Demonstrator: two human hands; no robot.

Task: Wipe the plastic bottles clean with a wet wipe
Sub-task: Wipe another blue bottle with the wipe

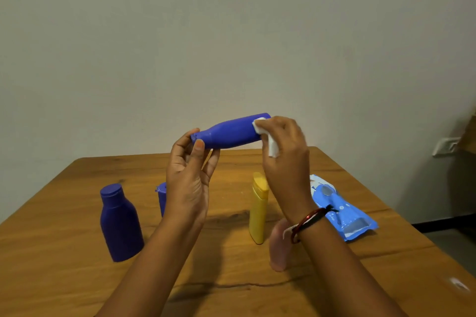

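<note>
- Left hand (189,183), raised above the table, grips the capped neck end of a slim blue plastic bottle (231,132) between thumb and curled fingers; the bottle is held in the air, lying nearly level, base tilted slightly upward toward the right.
- Right hand (286,152) pinches a folded white wet wipe (266,136) and presses it against the base end of the held bottle; a loose fold of the wipe hangs below the fingers. Red and dark bands (307,222) circle this wrist.
- Brown wooden table (77,278), grain and a dark crack line visible, carries all remaining items.
- Pale plain wall (231,33) stands behind the table; a white socket plate (444,146) sits low at the right.
- Blue and white wipes packet (345,211) lies flat on the right of the table, partly behind the right wrist.
- Broad dark blue plastic bottle with round cap (119,224) stands upright at the left.
- Flat yellow plastic bottle with slanted cap (258,211) stands upright between the forearms.
- Second blue bottle (161,198) stands behind the left hand, mostly hidden.
- Pinkish rounded object (279,247) sits just beside the yellow bottle; blurred, identity unclear.
</note>
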